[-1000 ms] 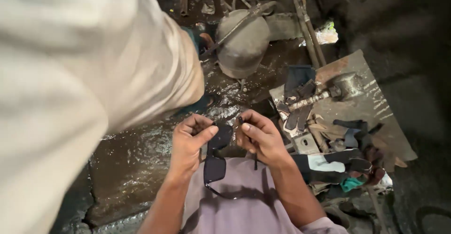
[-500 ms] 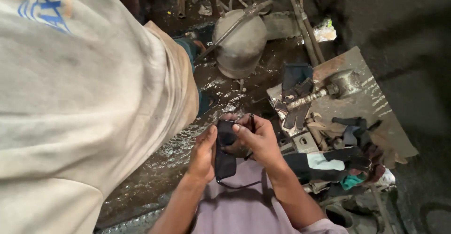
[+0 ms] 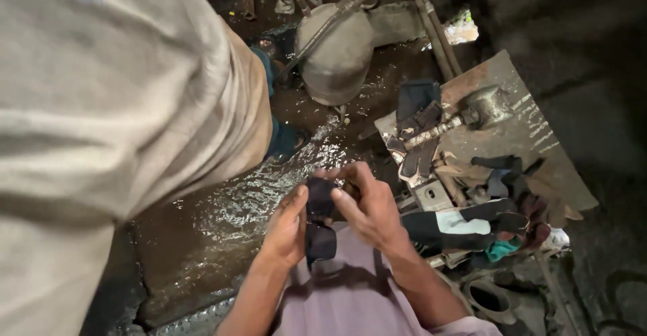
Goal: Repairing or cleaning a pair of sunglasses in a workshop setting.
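A pair of dark sunglasses (image 3: 320, 240) sits between both my hands, just above my lap in a mauve shirt (image 3: 350, 295). My left hand (image 3: 286, 227) holds the glasses from the left side with its fingers against the frame. From the right, my right hand (image 3: 369, 204) grips the upper part, thumb and fingers wrapped over it. The glasses look folded; one dark lens shows below my fingers.
A person's back in a beige shirt (image 3: 114, 107) fills the left of the view. The wet floor (image 3: 216, 221) lies below my hands. A rusty metal plate (image 3: 519, 140) at right carries a hammer (image 3: 472, 113), gloves (image 3: 465, 225) and rags. A round metal tank (image 3: 337, 49) stands beyond.
My hands have come together from holding the sunglasses spread apart to gripping them closed. The person in beige has leaned further across the view.
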